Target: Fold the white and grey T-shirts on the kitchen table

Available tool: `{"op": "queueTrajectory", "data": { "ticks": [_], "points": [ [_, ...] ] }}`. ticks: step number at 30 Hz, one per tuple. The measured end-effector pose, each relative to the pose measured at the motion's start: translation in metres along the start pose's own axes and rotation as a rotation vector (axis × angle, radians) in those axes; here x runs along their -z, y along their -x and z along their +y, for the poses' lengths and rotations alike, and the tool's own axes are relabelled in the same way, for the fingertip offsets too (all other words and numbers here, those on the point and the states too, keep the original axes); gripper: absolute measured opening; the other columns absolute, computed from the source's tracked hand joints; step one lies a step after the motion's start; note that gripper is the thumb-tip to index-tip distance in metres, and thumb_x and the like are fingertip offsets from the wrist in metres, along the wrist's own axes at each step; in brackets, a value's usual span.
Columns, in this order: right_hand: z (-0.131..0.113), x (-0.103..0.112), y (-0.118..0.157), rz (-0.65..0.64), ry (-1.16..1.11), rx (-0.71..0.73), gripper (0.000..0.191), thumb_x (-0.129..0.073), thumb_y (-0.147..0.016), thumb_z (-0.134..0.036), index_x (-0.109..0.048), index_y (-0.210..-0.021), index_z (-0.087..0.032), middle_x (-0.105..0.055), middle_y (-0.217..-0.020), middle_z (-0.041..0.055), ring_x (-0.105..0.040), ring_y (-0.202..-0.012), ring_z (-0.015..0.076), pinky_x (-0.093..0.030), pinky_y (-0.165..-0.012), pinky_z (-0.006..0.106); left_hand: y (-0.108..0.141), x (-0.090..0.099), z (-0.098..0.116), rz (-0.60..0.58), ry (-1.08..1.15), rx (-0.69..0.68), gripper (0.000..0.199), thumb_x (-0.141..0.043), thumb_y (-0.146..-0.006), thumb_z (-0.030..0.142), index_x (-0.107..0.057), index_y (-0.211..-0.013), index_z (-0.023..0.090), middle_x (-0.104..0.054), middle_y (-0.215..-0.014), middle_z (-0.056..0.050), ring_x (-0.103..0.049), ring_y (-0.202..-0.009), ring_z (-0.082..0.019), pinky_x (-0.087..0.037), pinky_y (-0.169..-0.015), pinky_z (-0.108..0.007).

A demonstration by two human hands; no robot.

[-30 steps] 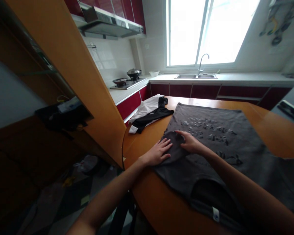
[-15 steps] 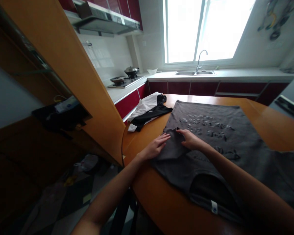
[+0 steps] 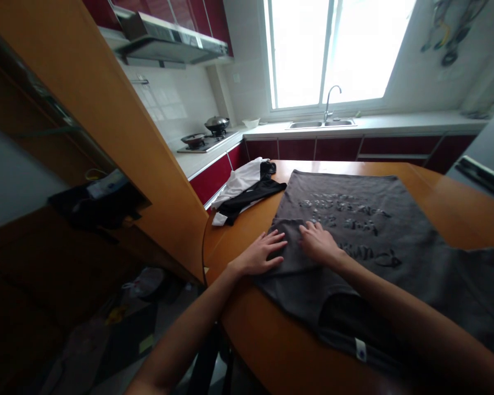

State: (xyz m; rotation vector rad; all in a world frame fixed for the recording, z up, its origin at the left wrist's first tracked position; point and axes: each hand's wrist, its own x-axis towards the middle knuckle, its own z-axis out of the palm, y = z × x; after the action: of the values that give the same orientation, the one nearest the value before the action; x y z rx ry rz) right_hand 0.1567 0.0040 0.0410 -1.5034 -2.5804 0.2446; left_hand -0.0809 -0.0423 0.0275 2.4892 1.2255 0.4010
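A dark grey T-shirt (image 3: 420, 236) with raised dark lettering lies spread on the wooden table, its neck opening and white label towards me. Its left sleeve is folded inward over the body. My left hand (image 3: 265, 252) rests flat on that folded sleeve near the shirt's left edge, fingers spread. Just to the right, my right hand (image 3: 319, 243) lies on the sleeve's inner end beside the lettering, palm down with fingers slightly bent. I see no cloth pinched in it. My right forearm crosses above the shirt near the collar.
Black and white garments (image 3: 247, 192) lie at the table's far left. An orange wooden panel (image 3: 148, 164) stands left of the table (image 3: 267, 334). Beyond are a stove with pans (image 3: 217, 125), a sink (image 3: 307, 125) and a window. Assorted items lie on the floor at left.
My right hand has let go of the sleeve edge it was pinching and flattened onto the cloth. My left hand's fingers have spread. The view has shifted slightly.
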Motion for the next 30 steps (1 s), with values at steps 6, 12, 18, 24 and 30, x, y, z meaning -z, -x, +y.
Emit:
{"op": "queueTrajectory", "data": {
  "ticks": [6, 12, 18, 24, 30],
  "points": [
    [-0.014, -0.038, -0.008, 0.095, -0.045, 0.108, 0.061, -0.035, -0.102, -0.038, -0.032, -0.156, -0.008, -0.024, -0.164, 0.0167, -0.019, -0.152, 0.03, -0.017, -0.121, 0.053, -0.036, 0.007, -0.026, 0.182, -0.056, 0.129, 0.046, -0.039, -0.102, 0.027, -0.051, -0.145, 0.019, -0.046, -0.153, -0.01, -0.036, -0.146, -0.022, -0.025, -0.122, -0.044],
    [-0.013, -0.049, -0.007, 0.045, -0.076, 0.07, 0.068, -0.035, -0.101, -0.044, -0.032, -0.155, -0.005, -0.02, -0.164, 0.0194, -0.015, -0.153, 0.0294, -0.012, -0.122, 0.055, -0.051, 0.003, -0.052, -0.017, -0.063, 0.147, 0.052, -0.043, -0.102, 0.043, -0.044, -0.15, 0.024, -0.03, -0.162, -0.008, -0.02, -0.152, -0.028, -0.015, -0.122, -0.056],
    [-0.013, -0.048, -0.008, 0.034, -0.06, 0.058, 0.069, -0.033, -0.1, -0.046, -0.03, -0.156, -0.005, -0.018, -0.164, 0.0183, -0.012, -0.154, 0.0295, -0.009, -0.122, 0.056, -0.081, 0.018, -0.068, 0.389, -0.05, 0.165, 0.034, -0.045, -0.099, 0.029, -0.071, -0.117, 0.017, -0.065, -0.127, -0.011, -0.057, -0.124, -0.023, -0.04, -0.11, -0.035],
    [-0.013, -0.049, -0.007, 0.041, -0.046, 0.062, 0.07, -0.032, -0.1, -0.049, -0.031, -0.156, -0.006, -0.019, -0.164, 0.0168, -0.013, -0.154, 0.0284, -0.01, -0.122, 0.055, -0.093, 0.006, -0.084, 0.386, -0.069, 0.288, 0.021, -0.053, -0.087, 0.015, -0.073, -0.09, 0.021, -0.065, -0.098, -0.006, -0.059, -0.103, -0.023, -0.045, -0.099, -0.038],
    [-0.011, -0.053, -0.009, 0.063, -0.053, 0.068, 0.07, -0.033, -0.1, -0.049, -0.031, -0.156, -0.007, -0.019, -0.164, 0.0165, -0.013, -0.154, 0.0287, -0.011, -0.122, 0.056, -0.091, 0.001, -0.092, 0.296, -0.048, 0.315, 0.025, -0.052, -0.082, 0.01, -0.071, -0.091, 0.023, -0.063, -0.104, -0.005, -0.056, -0.106, -0.025, -0.041, -0.096, -0.044]
  ]
}}
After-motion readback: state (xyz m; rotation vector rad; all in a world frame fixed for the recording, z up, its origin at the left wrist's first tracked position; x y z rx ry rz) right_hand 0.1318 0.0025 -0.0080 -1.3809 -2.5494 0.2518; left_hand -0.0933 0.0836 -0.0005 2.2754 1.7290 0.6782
